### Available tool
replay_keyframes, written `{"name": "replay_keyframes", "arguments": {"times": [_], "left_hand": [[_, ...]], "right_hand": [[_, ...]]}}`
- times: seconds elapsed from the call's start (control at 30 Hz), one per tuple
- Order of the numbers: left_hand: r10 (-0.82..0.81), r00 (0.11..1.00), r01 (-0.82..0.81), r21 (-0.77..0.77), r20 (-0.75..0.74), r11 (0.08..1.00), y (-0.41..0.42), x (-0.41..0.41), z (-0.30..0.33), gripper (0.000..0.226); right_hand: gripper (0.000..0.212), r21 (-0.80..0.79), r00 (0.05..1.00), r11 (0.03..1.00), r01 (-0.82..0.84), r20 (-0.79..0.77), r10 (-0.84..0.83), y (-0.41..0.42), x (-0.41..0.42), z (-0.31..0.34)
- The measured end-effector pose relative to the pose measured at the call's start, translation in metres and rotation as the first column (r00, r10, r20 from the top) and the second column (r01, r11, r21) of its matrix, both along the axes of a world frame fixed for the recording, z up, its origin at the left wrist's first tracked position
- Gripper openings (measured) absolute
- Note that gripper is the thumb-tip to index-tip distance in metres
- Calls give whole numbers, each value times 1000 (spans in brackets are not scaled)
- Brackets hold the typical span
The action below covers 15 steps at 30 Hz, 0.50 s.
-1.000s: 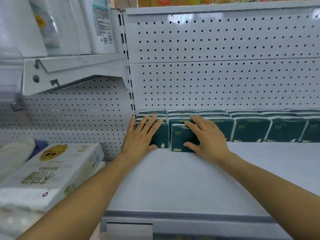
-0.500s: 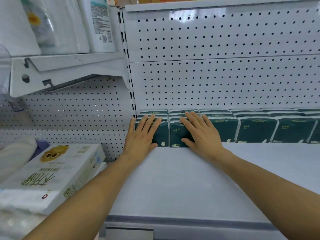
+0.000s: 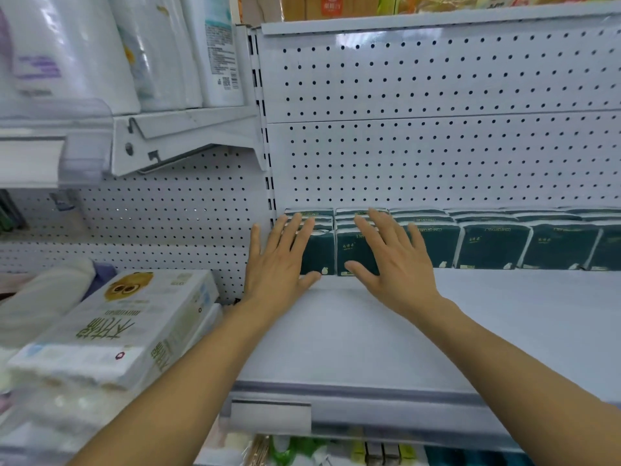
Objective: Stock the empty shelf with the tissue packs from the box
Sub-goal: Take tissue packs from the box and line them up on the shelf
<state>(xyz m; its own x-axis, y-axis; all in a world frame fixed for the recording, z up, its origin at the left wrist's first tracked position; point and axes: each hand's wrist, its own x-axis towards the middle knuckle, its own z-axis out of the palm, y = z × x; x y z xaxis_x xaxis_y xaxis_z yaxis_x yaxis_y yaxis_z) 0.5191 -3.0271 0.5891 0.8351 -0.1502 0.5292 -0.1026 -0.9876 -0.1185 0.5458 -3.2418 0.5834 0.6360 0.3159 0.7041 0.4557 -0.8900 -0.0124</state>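
Head view: left hand [image 3: 280, 264] and right hand [image 3: 391, 260] lie flat against tissue packs [image 3: 490, 245].

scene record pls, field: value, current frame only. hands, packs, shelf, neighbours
left hand: open, fingers straight, flat on the leftmost dark green tissue packs
right hand: open, fingers spread over the next stack
pack row: runs along the pegboard back panel, rightward out of frame
shelf: white, front part bare
left bay: white tissue box with owl face
box: not in view
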Motion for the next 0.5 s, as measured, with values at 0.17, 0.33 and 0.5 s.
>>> {"name": "replay_keyframes", "arguments": {"times": [0.17,0.33,0.5], "left_hand": [[-27,972,41,-54,235,998,12,-73,-13,82],[-43,973,69,-109,225,992,31,-163,-36,68],[-61,982,86,-138,181,987,61,-249,-74,58]], "right_hand": [[58,76,995,993,-87,60,82,8,-76,-3],[49,33,983,986,-163,91,159,24,-152,-25],[44,11,961,961,-277,10,277,47,-222,-61]]}}
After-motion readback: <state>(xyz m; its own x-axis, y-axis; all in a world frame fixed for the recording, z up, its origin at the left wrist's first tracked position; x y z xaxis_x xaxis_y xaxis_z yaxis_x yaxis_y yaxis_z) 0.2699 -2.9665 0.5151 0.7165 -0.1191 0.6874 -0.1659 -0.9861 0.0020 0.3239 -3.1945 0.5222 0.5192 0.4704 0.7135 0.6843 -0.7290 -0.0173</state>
